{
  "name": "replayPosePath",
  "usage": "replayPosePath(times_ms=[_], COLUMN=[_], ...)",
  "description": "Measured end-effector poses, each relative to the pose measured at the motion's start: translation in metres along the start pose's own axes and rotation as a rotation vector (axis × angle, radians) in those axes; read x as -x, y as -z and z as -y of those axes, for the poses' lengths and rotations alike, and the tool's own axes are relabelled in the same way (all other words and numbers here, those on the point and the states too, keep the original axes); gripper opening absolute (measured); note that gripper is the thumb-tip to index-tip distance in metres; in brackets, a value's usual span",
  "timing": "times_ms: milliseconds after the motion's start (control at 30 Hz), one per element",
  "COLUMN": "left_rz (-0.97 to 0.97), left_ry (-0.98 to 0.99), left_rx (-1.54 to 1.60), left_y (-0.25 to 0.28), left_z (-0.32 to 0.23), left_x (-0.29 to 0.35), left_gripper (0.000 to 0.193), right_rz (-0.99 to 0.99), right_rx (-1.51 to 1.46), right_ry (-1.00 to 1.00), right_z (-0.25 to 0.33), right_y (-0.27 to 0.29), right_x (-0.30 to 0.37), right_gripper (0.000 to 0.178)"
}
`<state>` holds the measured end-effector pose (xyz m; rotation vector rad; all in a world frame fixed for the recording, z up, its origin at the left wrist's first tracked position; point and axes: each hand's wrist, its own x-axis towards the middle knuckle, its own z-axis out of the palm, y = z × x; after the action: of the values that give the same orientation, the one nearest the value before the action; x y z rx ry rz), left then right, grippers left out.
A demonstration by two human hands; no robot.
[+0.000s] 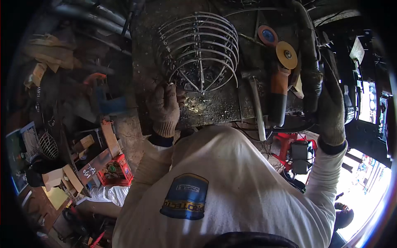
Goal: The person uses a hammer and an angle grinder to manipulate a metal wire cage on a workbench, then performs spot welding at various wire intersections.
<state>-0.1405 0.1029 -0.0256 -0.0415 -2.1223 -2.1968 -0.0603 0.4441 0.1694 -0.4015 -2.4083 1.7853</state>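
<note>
A cage of curved metal rods [198, 45] lies on the dark, worn workbench [215, 109]; its several bent ribs are joined by a central bar. At the cage's near left corner my left hand [164, 108], in a knitted work glove, has its fingers curled around a rod end. My right hand [332, 113], also gloved, is at the bench's right side, next to a thick dark pipe-like piece [307, 53]. Its fingers are in shadow, and whether it grips anything is hidden. Between the hands lie a hammer [257, 109] and an orange angle grinder [280, 84] with a tan disc.
A second round disc [268, 35] lies beyond the grinder. Below the bench on the right are a red plastic stool [285, 149] and a dark grey box-shaped device [302, 157]. On the left stand a red crate [118, 171], cardboard boxes [62, 180] and a blue-and-orange tool [105, 97].
</note>
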Motion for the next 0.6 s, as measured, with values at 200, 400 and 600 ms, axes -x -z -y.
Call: replayPosePath(times_ms=[200, 400, 600], left_rz=[-0.015, -0.005, -0.019], left_ry=[-0.467, 0.128, -0.07], left_rx=[-0.833, -0.249, -0.442], left_y=[0.012, 0.005, 0.011], left_z=[0.018, 0.002, 0.02], left_x=[-0.004, 0.0, -0.002], left_gripper=[0.011, 0.013, 0.011], right_rz=[-0.015, 0.014, 0.021], right_rx=[0.033, -0.028, -0.083], right_ry=[-0.021, -0.054, -0.049], right_z=[0.009, 0.006, 0.003], right_y=[-0.009, -0.006, -0.005], right_x=[-0.002, 0.002, 0.006], right_gripper=[0.05, 0.053, 0.052])
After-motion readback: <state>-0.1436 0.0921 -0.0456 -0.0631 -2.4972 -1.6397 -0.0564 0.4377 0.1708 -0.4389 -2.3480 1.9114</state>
